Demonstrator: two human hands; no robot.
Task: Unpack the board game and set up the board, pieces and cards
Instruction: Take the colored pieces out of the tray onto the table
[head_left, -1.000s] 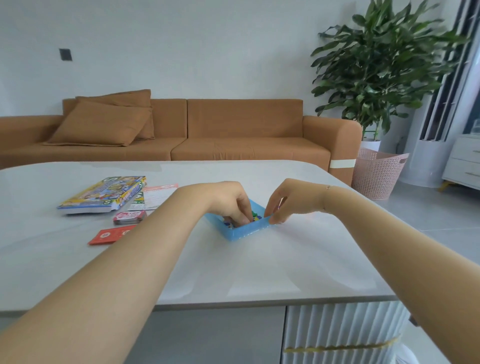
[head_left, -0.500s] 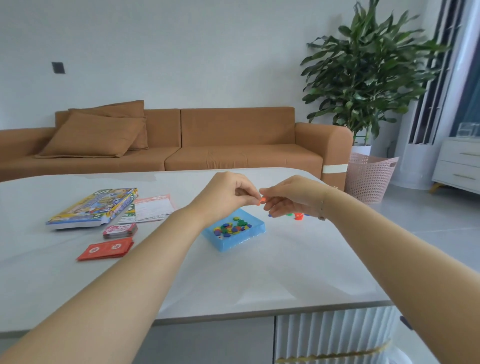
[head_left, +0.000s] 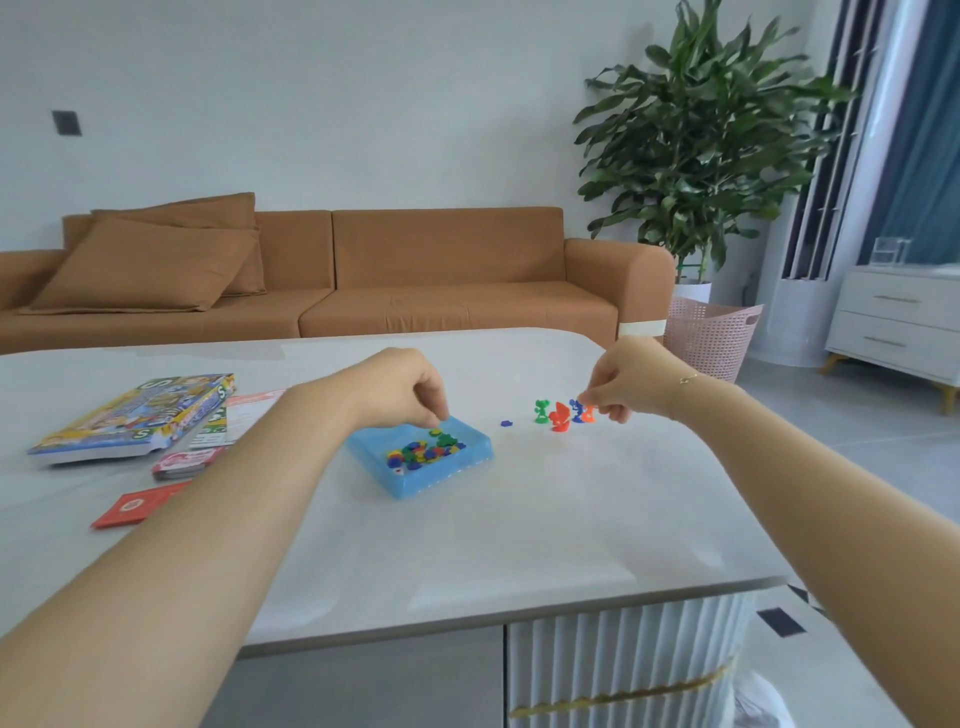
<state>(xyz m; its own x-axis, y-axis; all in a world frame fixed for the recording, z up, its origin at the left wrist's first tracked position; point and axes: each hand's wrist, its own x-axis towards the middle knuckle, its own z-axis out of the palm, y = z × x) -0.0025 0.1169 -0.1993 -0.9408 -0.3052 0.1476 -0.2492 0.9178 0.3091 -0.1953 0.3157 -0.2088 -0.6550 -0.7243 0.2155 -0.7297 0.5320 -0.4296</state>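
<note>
A blue tray (head_left: 470, 457) of several small coloured pieces (head_left: 423, 451) sits mid-table. My left hand (head_left: 400, 387) hovers over its far left corner with fingers curled down, fingertips just above a yellow-green piece (head_left: 436, 431); whether it holds anything is hidden. To the right stand a green figure (head_left: 541, 411), a red-orange figure (head_left: 559, 417) and a blue figure (head_left: 576, 410). My right hand (head_left: 631, 379) pinches a small orange figure (head_left: 588, 414) at the table beside them. One loose blue piece (head_left: 506, 423) lies between tray and figures.
On the white table (head_left: 519, 530), at left, are the colourful game box (head_left: 135, 415), a leaflet (head_left: 249, 408), a card deck (head_left: 187, 462) and red cards (head_left: 137, 509). A brown sofa (head_left: 415, 291), a plant (head_left: 701, 130), a pink basket (head_left: 711, 338) and a white cabinet (head_left: 898, 317) stand behind.
Both hands were in the tray, then met above it around an orange piece. Now my left hand is back over the tray and my right has moved right to the figures.
</note>
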